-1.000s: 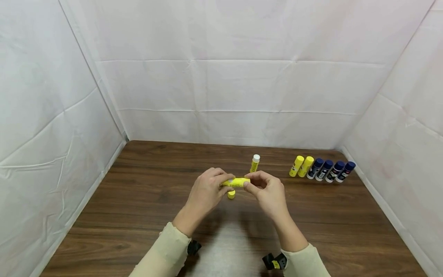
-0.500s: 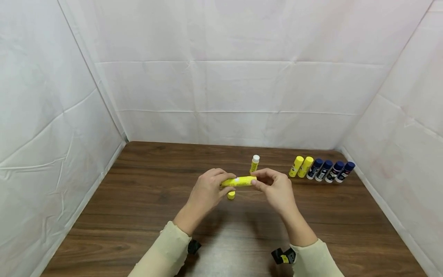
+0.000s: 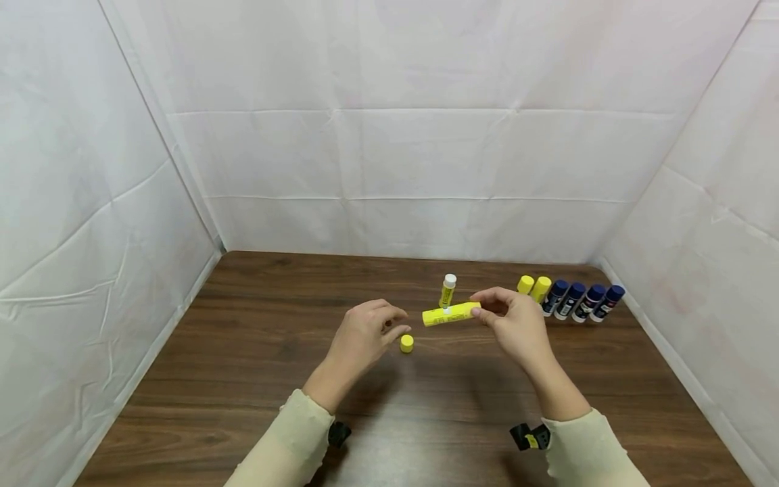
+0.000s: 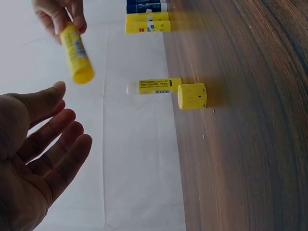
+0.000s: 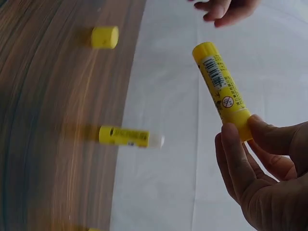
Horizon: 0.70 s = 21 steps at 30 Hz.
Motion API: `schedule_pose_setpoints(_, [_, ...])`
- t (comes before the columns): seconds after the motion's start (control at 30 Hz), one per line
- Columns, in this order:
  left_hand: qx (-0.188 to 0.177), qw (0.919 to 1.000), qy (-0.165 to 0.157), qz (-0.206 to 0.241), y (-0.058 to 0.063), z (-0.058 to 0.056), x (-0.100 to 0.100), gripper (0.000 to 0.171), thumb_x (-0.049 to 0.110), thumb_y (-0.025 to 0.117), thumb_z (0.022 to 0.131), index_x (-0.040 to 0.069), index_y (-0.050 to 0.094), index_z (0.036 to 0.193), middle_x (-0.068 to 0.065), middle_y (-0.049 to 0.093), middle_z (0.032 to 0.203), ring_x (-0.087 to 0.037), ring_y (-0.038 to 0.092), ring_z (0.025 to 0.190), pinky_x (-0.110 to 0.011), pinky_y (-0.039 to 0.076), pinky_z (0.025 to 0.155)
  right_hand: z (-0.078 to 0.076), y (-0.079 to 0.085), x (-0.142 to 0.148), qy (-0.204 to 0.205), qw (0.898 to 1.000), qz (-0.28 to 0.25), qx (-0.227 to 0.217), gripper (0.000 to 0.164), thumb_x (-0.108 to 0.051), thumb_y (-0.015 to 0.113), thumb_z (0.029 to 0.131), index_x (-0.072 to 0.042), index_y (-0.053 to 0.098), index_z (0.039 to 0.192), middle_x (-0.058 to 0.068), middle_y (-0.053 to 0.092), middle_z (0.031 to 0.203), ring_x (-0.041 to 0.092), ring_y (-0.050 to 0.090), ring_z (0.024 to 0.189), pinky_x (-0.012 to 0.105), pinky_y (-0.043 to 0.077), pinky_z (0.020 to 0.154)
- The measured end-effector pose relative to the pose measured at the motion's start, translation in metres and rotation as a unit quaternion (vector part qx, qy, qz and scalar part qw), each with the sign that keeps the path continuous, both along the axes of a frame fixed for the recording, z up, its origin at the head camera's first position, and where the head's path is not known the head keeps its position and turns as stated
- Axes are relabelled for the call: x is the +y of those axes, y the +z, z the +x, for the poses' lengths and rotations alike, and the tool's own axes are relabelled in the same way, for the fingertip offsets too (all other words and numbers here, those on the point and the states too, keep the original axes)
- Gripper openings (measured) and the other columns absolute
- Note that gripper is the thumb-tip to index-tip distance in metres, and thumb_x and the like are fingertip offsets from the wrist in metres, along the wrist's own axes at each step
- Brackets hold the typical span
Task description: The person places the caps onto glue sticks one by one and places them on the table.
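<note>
My right hand (image 3: 517, 325) pinches one end of a yellow glue stick (image 3: 450, 314), held nearly level above the table; its barcode label faces the right wrist view. To its left, my left hand (image 3: 366, 333) is held in the air with fingers relaxed and apart, nothing between them. A loose yellow cap (image 3: 406, 343) stands on the table close to the left fingertips in the head view. Behind the held stick, an uncapped glue stick (image 3: 447, 291) with a white top stands upright; the left wrist view shows this uncapped glue stick (image 4: 156, 86) beyond the cap (image 4: 192, 96).
At the back right, two capped yellow glue sticks (image 3: 540, 287) and several dark blue-capped glue sticks (image 3: 587, 303) stand in a row, the yellow ones partly hidden by my right hand. White cloth walls (image 3: 389, 155) surround the brown wooden table (image 3: 274, 325) at the back and sides.
My left hand has let go of the glue stick. My right hand has carried it to the right, away from the left hand. The cap and the standing glue sticks have stayed put.
</note>
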State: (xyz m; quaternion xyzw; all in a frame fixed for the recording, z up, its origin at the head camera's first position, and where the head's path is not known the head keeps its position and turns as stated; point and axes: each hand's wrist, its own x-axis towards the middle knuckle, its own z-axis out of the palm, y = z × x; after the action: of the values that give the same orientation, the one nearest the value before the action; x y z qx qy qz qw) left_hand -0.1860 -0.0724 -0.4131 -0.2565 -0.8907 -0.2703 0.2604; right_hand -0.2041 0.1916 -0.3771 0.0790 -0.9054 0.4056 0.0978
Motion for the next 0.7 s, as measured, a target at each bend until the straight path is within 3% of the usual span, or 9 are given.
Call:
schedule_pose_setpoints(0.2, [-0.019, 0.9997, 0.016, -0.004, -0.001, -0.001, 0.001, 0.014, 0.024, 0.082, 0.086, 0.013, 0.079, 0.094, 0.002, 0.071, 0.085, -0.015, 0.069, 0.075, -0.024, 0.055, 0.066, -0.011, -0.003, 0.021, -0.011, 0.997, 0.078, 0.009, 0.018, -0.018, 0.075, 0.094, -0.012, 0.076, 0.111, 0.010, 0.076, 0.104, 0.028, 0.072, 0.093, 0.042, 0.057, 0.072])
schedule_pose_setpoints(0.47, [-0.046, 0.9982, 0.037, -0.011, -0.003, 0.001, 0.001, 0.015, 0.027, 0.082, 0.087, 0.016, 0.079, 0.096, 0.004, 0.071, 0.086, -0.013, 0.068, 0.075, -0.025, 0.055, 0.065, -0.032, -0.012, 0.046, -0.016, 0.989, 0.147, 0.024, 0.018, -0.013, 0.076, 0.092, -0.006, 0.076, 0.109, 0.016, 0.074, 0.102, 0.032, 0.066, 0.089, 0.046, 0.056, 0.073])
schedule_pose_setpoints(0.7, [-0.061, 0.9972, 0.041, -0.015, -0.004, 0.002, 0.000, 0.018, 0.030, 0.081, 0.087, 0.016, 0.079, 0.098, 0.003, 0.073, 0.090, -0.010, 0.068, 0.074, -0.025, 0.055, 0.065, -0.049, -0.012, 0.061, 0.000, 0.973, 0.228, 0.047, 0.023, -0.008, 0.075, 0.091, 0.001, 0.073, 0.112, 0.021, 0.073, 0.103, 0.039, 0.066, 0.091, 0.053, 0.054, 0.078])
